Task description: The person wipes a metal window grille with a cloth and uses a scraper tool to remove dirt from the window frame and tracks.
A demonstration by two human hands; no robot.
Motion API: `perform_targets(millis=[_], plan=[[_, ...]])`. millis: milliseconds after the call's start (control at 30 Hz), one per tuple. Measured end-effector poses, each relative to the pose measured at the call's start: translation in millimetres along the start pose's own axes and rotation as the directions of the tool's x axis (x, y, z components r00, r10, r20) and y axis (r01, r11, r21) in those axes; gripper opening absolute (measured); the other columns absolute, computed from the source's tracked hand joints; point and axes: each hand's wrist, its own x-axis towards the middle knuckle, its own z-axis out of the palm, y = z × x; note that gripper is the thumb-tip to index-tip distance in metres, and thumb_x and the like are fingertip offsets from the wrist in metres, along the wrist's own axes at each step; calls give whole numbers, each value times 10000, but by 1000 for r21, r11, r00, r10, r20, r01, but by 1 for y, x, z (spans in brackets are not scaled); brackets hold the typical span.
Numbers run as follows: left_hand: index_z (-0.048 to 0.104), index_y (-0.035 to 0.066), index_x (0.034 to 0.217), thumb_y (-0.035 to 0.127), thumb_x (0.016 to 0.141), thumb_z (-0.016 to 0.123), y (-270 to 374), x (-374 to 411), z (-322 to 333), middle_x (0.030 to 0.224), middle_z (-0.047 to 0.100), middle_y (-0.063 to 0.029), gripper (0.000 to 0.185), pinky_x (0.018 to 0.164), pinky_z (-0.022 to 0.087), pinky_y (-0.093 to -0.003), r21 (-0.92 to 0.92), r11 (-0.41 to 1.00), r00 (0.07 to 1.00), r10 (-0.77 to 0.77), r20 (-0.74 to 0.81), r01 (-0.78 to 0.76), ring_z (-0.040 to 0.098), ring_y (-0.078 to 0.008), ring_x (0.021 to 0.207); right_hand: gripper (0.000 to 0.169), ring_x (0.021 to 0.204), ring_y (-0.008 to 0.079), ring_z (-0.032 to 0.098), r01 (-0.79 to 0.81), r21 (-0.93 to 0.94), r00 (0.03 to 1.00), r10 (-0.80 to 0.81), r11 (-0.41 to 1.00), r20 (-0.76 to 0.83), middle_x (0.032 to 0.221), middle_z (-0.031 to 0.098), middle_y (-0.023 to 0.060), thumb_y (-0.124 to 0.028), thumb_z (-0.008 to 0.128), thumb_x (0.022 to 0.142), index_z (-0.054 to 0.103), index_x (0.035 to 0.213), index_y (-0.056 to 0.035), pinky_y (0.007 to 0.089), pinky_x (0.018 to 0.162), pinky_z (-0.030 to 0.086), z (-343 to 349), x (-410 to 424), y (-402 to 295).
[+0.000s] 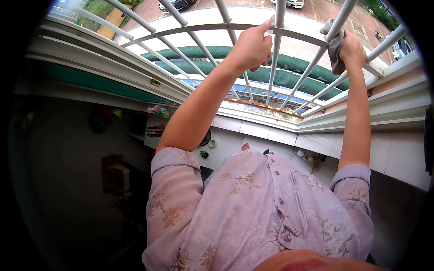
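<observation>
My left hand (pixel 251 47) is at the flat crossbar (pixel 200 27) of a white metal window guard, next to an upright bar (pixel 278 15). Its fingers are curled around a small flat grey piece (pixel 273 19), whose tip shows past the index finger; most of it is hidden, so its kind is unclear. Farther right, a grey cloth (pixel 335 56) is bunched around another bar (pixel 339 20) at the crossbar. My right hand (pixel 352 50) grips this cloth against the bar from the right side.
Below my feet runs a white tiled ledge (pixel 234 135), with a small cup (pixel 212 143), a green clump (pixel 204 154) and small containers (pixel 301 154). A sliding window frame (pixel 112 64) stands left. Beyond the bars are green wrapped pipes (pixel 288 79) and parked cars (pixel 176 4).
</observation>
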Motion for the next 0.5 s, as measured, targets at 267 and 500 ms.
perform_targets(millis=[267, 500], plan=[[272, 70, 1361, 86, 862, 380, -9, -12, -10, 594, 501, -33, 510, 258, 288, -210, -90, 996, 1000, -11, 7, 12, 435, -68, 396, 242, 905, 337, 579, -9, -49, 1000, 10, 999, 20, 941, 622, 148, -285, 481, 823, 574, 992, -139, 448, 738, 444, 0, 0, -2], [297, 66, 1353, 100, 864, 380, -34, -25, -25, 602, 526, -35, 497, 315, 340, -206, -18, 1000, 998, 16, -55, -17, 441, -61, 411, 235, 892, 349, 576, -14, -75, 1000, 16, 997, 17, 930, 620, 155, -263, 500, 809, 574, 989, -131, 454, 735, 442, 4, 2, 0]])
